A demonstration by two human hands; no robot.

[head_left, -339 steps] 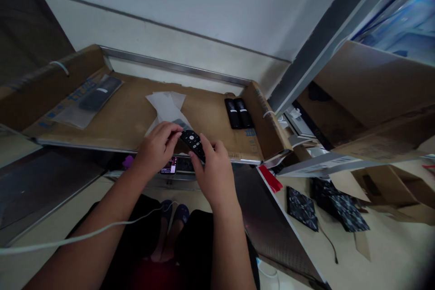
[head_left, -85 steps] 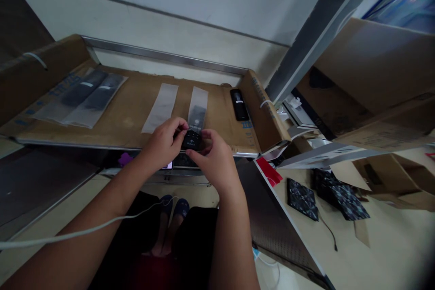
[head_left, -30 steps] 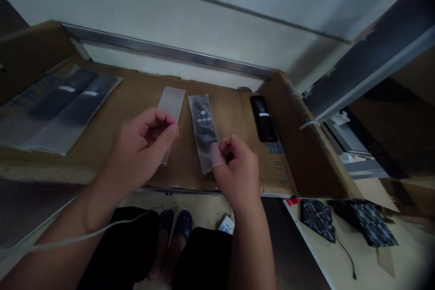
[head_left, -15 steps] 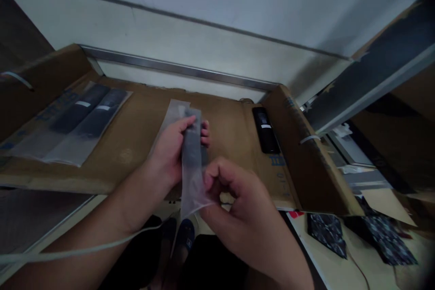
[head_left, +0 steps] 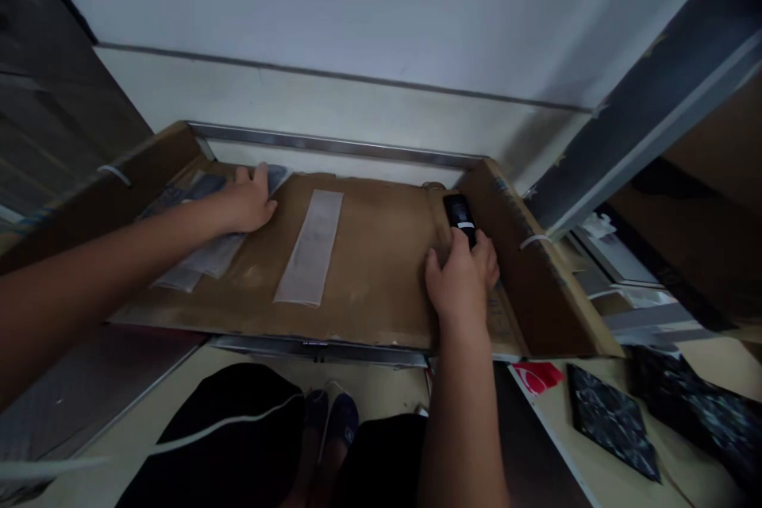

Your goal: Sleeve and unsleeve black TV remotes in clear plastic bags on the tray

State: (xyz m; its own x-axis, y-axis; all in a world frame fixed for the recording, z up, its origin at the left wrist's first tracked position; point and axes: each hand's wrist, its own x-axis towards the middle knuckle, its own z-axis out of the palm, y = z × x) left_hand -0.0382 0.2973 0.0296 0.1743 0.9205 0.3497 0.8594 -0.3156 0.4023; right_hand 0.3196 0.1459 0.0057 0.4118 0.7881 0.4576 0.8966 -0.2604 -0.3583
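Bagged remote [head_left: 277,176] moved left, beneath left hand [head_left: 248,204], fingers released. Right hand [head_left: 462,282] touches bare remote [head_left: 457,209], grip unclear; one sleeve [head_left: 313,248] remains unfilled.

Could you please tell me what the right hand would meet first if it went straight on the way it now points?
Most likely the black remote: the fingers of the right hand overlap its near end in the picture, though this one view leaves depth and actual contact unclear.

Black remote [head_left: 459,212]: 1, right on tray [head_left: 381,270]
Empty sleeve [head_left: 310,248]: 1, mid-tray
Sleeved remotes [head_left: 205,186]: at least 2, left on tray
Slippers [head_left: 344,417]: 2, below tray
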